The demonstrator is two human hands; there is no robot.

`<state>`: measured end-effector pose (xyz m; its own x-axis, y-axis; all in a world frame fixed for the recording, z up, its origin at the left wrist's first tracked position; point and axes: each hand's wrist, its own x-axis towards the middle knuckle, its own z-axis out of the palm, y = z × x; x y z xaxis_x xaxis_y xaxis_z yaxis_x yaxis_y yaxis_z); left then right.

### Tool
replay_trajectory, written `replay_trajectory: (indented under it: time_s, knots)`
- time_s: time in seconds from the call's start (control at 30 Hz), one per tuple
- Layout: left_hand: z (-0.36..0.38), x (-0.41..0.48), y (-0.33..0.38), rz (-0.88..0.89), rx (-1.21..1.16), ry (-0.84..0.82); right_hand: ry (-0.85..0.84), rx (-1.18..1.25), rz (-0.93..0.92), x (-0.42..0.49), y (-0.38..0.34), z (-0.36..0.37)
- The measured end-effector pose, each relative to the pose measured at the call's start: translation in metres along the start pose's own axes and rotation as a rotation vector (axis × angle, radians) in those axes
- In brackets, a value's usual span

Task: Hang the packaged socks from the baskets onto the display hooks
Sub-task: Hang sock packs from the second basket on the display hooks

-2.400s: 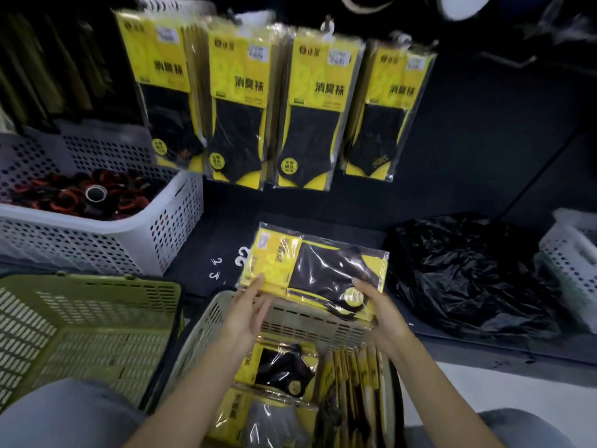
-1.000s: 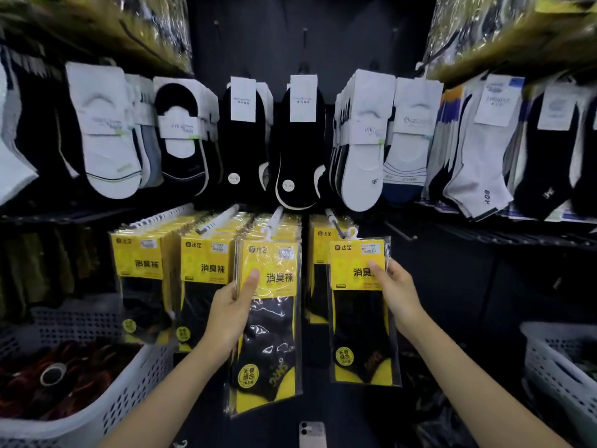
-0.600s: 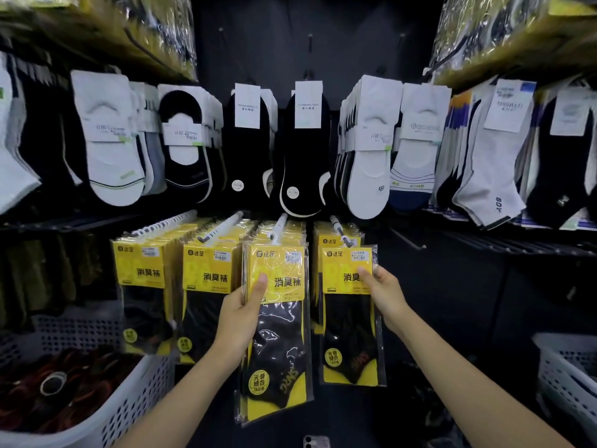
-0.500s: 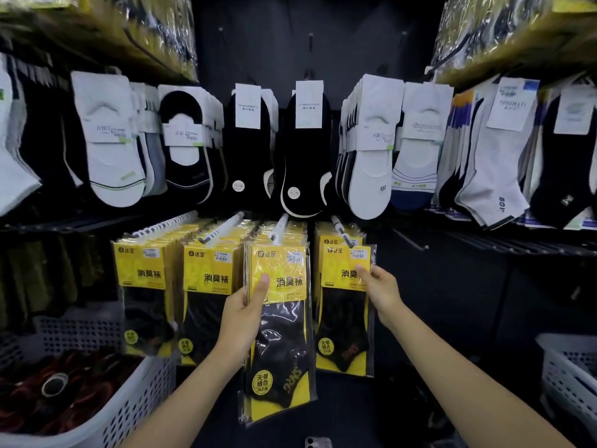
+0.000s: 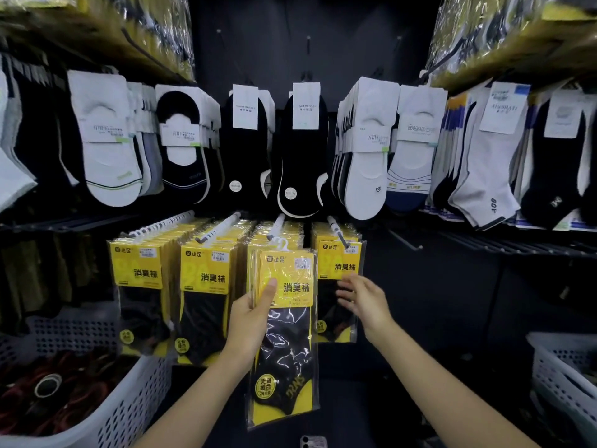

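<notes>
Your left hand [image 5: 250, 321] grips a yellow sock pack [image 5: 287, 350] just below the third display hook [image 5: 278, 224]; your right hand [image 5: 365, 302] is released, fingers spread, beside the rightmost hung pack [image 5: 339, 263].

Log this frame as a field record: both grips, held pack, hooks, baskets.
left grip: holds sock pack, thumb on its front
pack hanger: at third hook tip; threaded or not, unclear
right grip: open, by hung pack on fourth hook
baskets: left basket, right basket, both white
</notes>
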<state>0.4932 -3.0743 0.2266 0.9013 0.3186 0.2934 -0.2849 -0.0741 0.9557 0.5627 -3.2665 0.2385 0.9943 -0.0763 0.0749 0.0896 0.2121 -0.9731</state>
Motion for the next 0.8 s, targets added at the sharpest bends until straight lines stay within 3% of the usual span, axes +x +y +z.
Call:
replay_trajectory:
  time_s: [0.1, 0.17, 0.43, 0.67, 0.8]
  knots:
    - [0.010, -0.007, 0.002, -0.013, -0.067, -0.003, -0.211, -0.060, -0.059, -0.032, -0.005, 0.011]
    - [0.017, -0.012, 0.005, 0.004, -0.105, -0.003, -0.248, -0.085, -0.116, -0.046, -0.006, 0.015]
    - [0.017, -0.023, 0.016, 0.038, -0.016, 0.001, -0.144, 0.007, -0.095, -0.055, -0.007, 0.002]
    - [-0.007, -0.007, 0.023, 0.137, 0.082, 0.126, 0.039, -0.062, -0.138, -0.037, -0.014, -0.036]
    - [-0.008, -0.001, 0.019, 0.141, 0.100, 0.129, 0.052, -0.114, -0.220, -0.019, -0.027, -0.034]
